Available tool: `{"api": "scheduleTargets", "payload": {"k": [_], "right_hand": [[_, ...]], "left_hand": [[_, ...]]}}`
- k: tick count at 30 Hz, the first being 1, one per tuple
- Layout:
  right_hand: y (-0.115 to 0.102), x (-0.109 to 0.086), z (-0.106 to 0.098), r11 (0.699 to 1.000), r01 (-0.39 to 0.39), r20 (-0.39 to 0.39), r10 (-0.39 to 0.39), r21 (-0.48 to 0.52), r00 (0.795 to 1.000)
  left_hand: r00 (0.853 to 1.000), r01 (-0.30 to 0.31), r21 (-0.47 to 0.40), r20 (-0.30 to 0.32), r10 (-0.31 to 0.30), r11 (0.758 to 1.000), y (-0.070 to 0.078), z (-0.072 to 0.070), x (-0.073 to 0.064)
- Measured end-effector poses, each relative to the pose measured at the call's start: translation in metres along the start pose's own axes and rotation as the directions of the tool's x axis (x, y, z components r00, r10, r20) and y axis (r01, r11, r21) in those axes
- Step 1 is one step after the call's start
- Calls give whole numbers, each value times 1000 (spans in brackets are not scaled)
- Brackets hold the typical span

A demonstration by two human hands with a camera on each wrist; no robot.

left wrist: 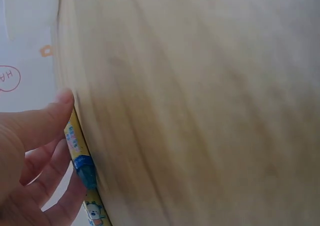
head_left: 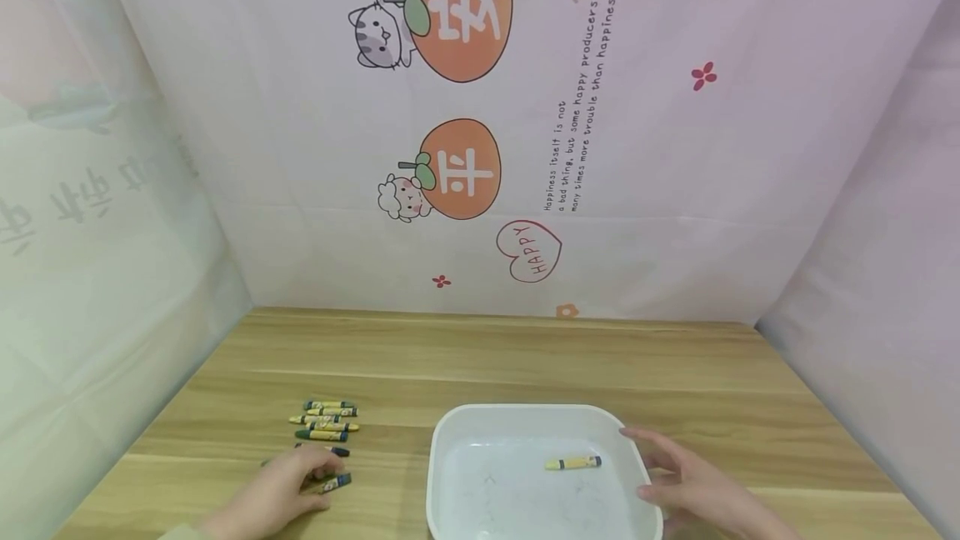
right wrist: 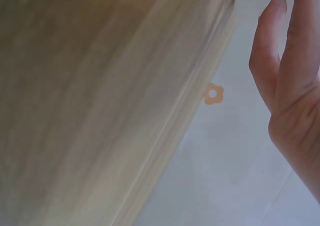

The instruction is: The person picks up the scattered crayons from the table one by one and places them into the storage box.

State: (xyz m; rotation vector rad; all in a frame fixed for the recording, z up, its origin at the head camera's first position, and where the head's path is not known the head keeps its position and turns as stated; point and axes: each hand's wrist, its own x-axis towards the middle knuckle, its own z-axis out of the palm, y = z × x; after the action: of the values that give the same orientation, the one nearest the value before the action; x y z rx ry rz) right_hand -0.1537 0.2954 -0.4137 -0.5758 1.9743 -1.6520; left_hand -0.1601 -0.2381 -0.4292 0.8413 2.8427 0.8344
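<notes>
Near the table's left side, my left hand has its thumb and fingers about a crayon with a dark blue-green end. In the left wrist view this crayon shows a yellow printed wrapper between thumb and fingers, with part of another crayon below it. My right hand touches the right rim of a white tray, its fingers spread and loosely extended. Inside the tray lies one yellow crayon. Fingers of the right hand appear in the right wrist view.
Several crayons lie in a loose row beyond the left hand, with a dark one close to its fingers. The wooden table meets a printed white cloth at the back; more cloth hangs at both sides.
</notes>
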Motion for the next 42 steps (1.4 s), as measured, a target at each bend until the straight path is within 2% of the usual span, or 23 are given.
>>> {"api": "scheduleTargets", "payload": {"k": [5, 8, 12, 15, 28, 36, 38, 42], "right_hand": [[0, 0, 0, 1000, 2, 2, -2, -5, 1000], [0, -1, 0, 1000, 1, 1, -1, -12, 1000], [1, -2, 0, 1000, 0, -2, 0, -25, 1000], [2, -2, 0, 1000, 0, 0, 0, -18, 1000], [5, -1, -1, 1000, -6, -2, 6, -17, 1000], [5, -1, -2, 1000, 1, -2, -1, -26, 1000], [5, -1, -2, 1000, 2, -2, -2, -25, 1000], [4, 0, -1, 1000, 1, -8, -1, -27, 1000]], "left_hand": [[999, -43, 82, -29, 45, 996, -1, 1, 0], [998, -46, 100, -32, 49, 994, -2, 1, 0], [1000, -13, 57, 9, 13, 998, -4, 1, 3], [999, -7, 20, 31, 6, 1000, -4, 1, 5], [998, -44, 35, 37, 43, 998, 0, 1, 12], [998, -5, -8, 56, 6, 1000, -1, 0, 14], [999, -12, -10, 45, 12, 1000, -2, -1, 15], [997, -74, 22, -28, 75, 997, 1, -4, 17]]}}
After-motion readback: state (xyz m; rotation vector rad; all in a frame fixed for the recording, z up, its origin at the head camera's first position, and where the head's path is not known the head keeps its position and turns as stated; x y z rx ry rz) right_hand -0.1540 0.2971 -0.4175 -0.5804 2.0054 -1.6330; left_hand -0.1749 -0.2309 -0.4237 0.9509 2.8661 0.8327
